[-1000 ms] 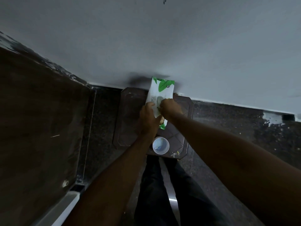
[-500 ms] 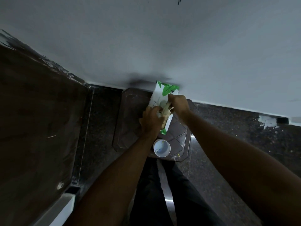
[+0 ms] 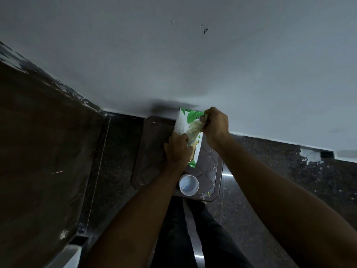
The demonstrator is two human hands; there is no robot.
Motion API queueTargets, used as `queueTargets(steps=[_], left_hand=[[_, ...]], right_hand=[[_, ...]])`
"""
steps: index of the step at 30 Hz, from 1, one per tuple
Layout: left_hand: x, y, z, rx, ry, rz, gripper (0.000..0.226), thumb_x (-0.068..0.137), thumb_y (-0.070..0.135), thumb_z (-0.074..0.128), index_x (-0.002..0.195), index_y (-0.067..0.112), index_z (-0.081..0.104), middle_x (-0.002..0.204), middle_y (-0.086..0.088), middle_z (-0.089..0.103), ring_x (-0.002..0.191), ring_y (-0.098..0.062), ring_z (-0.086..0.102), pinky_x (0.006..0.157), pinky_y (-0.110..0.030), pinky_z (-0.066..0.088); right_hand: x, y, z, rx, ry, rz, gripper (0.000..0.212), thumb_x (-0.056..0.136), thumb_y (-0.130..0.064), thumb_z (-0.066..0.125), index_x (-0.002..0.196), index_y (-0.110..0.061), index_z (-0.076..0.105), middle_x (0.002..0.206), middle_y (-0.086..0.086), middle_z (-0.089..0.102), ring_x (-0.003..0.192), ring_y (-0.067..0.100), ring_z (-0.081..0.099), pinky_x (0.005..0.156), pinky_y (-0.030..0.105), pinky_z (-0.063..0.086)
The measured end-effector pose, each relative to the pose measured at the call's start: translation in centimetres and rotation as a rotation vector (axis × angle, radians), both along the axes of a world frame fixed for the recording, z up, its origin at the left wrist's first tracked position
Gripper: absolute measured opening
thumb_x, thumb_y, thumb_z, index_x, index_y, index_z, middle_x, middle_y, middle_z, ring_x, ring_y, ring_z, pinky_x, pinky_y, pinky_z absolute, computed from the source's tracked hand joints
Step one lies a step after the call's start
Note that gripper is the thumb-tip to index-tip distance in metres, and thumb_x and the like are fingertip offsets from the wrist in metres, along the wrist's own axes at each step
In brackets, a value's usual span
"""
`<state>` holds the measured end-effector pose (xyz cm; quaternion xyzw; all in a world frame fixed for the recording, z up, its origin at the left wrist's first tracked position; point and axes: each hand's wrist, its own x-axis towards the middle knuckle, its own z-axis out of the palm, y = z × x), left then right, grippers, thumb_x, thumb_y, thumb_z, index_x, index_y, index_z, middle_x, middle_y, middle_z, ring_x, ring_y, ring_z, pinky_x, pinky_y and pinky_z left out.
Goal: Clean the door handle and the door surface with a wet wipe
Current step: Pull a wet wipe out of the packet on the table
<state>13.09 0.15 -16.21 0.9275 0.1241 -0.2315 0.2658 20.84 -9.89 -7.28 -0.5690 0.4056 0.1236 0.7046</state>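
A white and green pack of wet wipes [image 3: 182, 122] lies on a dark brown stool [image 3: 152, 151] against the wall. My left hand [image 3: 176, 149] presses down on the pack's near end. My right hand [image 3: 215, 126] pinches a pale wet wipe [image 3: 195, 130] that stretches from the pack's opening up toward the far right. The dark brown door [image 3: 42, 151] fills the left side of the view; its handle is out of sight.
A small white plastic cup [image 3: 189, 185] stands on the stool's near edge, just below the pack. A pale grey wall [image 3: 193, 64] rises behind the stool. The floor [image 3: 289, 171] is dark speckled stone. My dark-trousered legs [image 3: 193, 238] stand below the stool.
My right hand has pulled away from the pack's opening toward the far right, drawing the wipe out longer. My left hand has stayed on the pack.
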Motion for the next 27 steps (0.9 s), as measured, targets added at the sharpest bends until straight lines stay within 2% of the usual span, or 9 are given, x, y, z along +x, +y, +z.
queueTargets(steps=[4,7,11,13,17,19,22,25,27], left_hand=[[-0.5,0.3,-0.1,-0.021,0.022,0.027,0.03,0.079,0.031,0.072,0.109,0.023,0.068,0.122,-0.008,0.054,0.117,-0.032,0.054,0.097,-0.045,0.041],[-0.4,0.5,0.5,-0.124,-0.003,0.125,0.056,0.073,0.041,0.081,0.121,0.017,0.062,0.121,-0.008,0.058,0.113,-0.03,0.058,0.095,-0.045,0.049],[-0.1,0.7,2.1,-0.522,-0.103,0.439,0.091,0.064,0.026,0.091,0.142,0.023,0.044,0.108,0.015,0.057,0.091,-0.001,0.059,0.078,-0.012,0.047],[0.1,0.7,2.5,-0.547,-0.143,0.412,0.072,0.068,0.02,0.088,0.133,0.023,0.056,0.099,0.019,0.061,0.084,0.006,0.059,0.068,-0.004,0.042],[0.3,1.2,3.9,-0.563,-0.165,0.46,0.005,0.08,0.013,0.077,0.081,0.013,0.073,0.072,-0.003,0.067,0.067,-0.02,0.064,0.061,-0.031,0.051],[0.3,1.6,5.2,-0.799,-0.088,0.687,0.011,0.083,-0.003,0.071,0.088,0.006,0.073,0.075,-0.012,0.069,0.063,-0.023,0.066,0.065,-0.037,0.058],[0.3,2.6,7.7,-1.063,-0.034,0.862,0.023,0.085,-0.014,0.065,0.104,-0.004,0.07,0.084,-0.015,0.071,0.063,-0.014,0.07,0.062,-0.024,0.059],[0.5,3.8,10.1,-1.176,0.032,0.936,0.026,0.091,-0.01,0.056,0.111,-0.002,0.071,0.094,-0.016,0.074,0.076,-0.02,0.073,0.07,-0.026,0.061],[0.2,4.8,11.7,-1.223,0.052,1.01,0.021,0.093,0.0,0.056,0.098,0.005,0.075,0.091,-0.013,0.077,0.08,-0.02,0.075,0.071,-0.026,0.062]], right_hand=[[0.8,0.2,1.0,0.116,-0.028,-0.089,0.033,0.084,-0.002,0.051,0.056,-0.015,0.038,0.054,0.002,0.031,0.048,0.016,0.036,0.049,0.026,0.029],[0.6,0.4,0.9,0.085,-0.015,-0.041,0.028,0.084,-0.002,0.054,0.06,-0.012,0.043,0.057,0.004,0.034,0.054,0.019,0.036,0.054,0.031,0.031],[-0.2,0.7,0.2,-0.003,0.032,0.022,0.017,0.086,-0.008,0.056,0.069,-0.01,0.054,0.065,0.008,0.048,0.066,0.026,0.048,0.062,0.04,0.043],[-0.6,0.8,0.1,-0.05,0.05,0.086,0.015,0.09,-0.011,0.054,0.075,-0.012,0.057,0.071,0.006,0.056,0.066,0.024,0.056,0.068,0.04,0.051],[-1.1,0.6,0.3,-0.076,0.005,0.072,0.013,0.087,-0.001,0.058,0.075,-0.003,0.061,0.059,0.007,0.059,0.057,0.024,0.059,0.053,0.033,0.052],[-1.4,0.3,0.6,-0.188,-0.061,0.242,0.006,0.087,0.001,0.064,0.082,0.002,0.068,0.07,0.015,0.067,0.064,0.03,0.064,0.056,0.035,0.055],[-2.4,0.6,1.5,-0.393,-0.114,0.628,0.016,0.087,0.001,0.07,0.101,0.005,0.074,0.092,0.027,0.074,0.07,0.027,0.069,0.073,0.041,0.059],[-2.9,1.6,2.3,-0.485,-0.19,0.813,0.02,0.088,0.008,0.064,0.105,0.004,0.074,0.094,0.021,0.075,0.054,0.0,0.063,0.061,0.013,0.055],[-3.1,2.6,3.4,-0.495,-0.226,0.882,0.023,0.088,0.012,0.062,0.106,0.006,0.074,0.099,0.024,0.075,0.066,0.012,0.067,0.062,0.01,0.052]])
